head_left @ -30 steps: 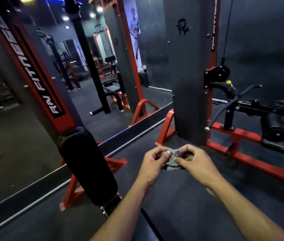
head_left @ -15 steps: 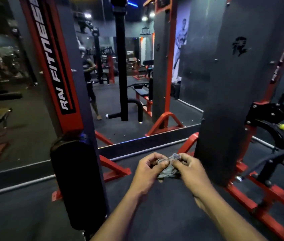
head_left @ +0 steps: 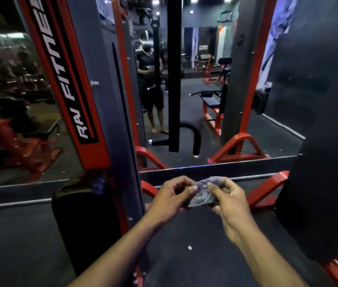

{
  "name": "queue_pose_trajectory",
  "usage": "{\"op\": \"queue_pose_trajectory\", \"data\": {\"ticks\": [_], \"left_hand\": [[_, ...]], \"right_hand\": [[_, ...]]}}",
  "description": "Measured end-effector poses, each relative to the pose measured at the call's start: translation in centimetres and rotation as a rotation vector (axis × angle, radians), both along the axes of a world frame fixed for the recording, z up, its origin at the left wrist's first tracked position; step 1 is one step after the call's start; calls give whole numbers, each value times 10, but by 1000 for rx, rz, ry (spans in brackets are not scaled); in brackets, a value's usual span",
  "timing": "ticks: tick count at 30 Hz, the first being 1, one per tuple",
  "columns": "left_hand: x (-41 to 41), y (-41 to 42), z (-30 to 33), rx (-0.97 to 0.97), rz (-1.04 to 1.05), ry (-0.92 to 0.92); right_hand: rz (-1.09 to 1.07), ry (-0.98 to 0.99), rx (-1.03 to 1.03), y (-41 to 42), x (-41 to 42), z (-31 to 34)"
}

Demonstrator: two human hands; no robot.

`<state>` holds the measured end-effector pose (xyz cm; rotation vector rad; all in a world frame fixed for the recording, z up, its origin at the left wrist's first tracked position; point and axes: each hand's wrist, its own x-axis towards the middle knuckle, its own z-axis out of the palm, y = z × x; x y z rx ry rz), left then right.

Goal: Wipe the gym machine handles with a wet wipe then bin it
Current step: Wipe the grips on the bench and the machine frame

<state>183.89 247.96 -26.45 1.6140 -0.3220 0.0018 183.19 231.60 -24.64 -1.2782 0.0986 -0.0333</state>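
Both hands, the left hand (head_left: 172,195) and right hand (head_left: 231,200), are pinching a crumpled wet wipe (head_left: 203,193), fingers clamped on its edges, risking tearing it if pulled apart.

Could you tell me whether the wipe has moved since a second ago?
Yes: the wipe, earlier beside the red base, is now before the mirror's bottom frame.

red post (head_left: 93,112) left, black pad (head_left: 327,199) right, open gap between
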Motion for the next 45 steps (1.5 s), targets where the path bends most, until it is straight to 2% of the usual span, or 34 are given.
{"op": "queue_pose_trajectory", "data": {"ticks": [8,11,15,19,21,24,27,29,31,35,36,38,40,41,42,44,45], "left_hand": [[98,22,-12,176,132,-58],[149,27,-3,207,187,-49],[205,45,-3,269,187,-48],[267,76,-17,561,301,-96],[307,96,-30,817,385,-135],[348,124,-50,1065,532,-3],[368,150,-66,1168,398,71],[377,160,-69,1188,351,-2],[385,162,-64,1289,311,-53],[391,163,-64,1341,178,142],[391,165,-64,1328,145,164],[386,166,-57,1166,108,137],[374,161,-44,933,150,273],[370,162,-42,913,137,292],[365,164,-40,977,74,253],[364,171,-45,1233,-14,112],[356,172,-37,1327,-62,134]], "right_hand": [[215,-23,19,2,109,-11],[277,-79,-62,3,166,-7],[175,-208,-252,8,223,-7],[-9,-282,-346,12,269,0],[-120,-347,-465,19,294,3],[-151,-460,-658,43,313,4],[-3,-633,-856,78,324,-3],[90,-735,-995,96,332,-9],[165,-802,-1088,116,347,-18],[306,-882,-1356,157,367,-43],[311,-884,-1430,167,370,-48],[304,-860,-1559,184,372,-60],[302,-823,-1656,195,367,-71],[299,-815,-1699,198,364,-77],[302,-806,-1745,201,359,-80],[286,-785,-1846,203,351,-79],[280,-784,-1907,202,344,-76]]}}
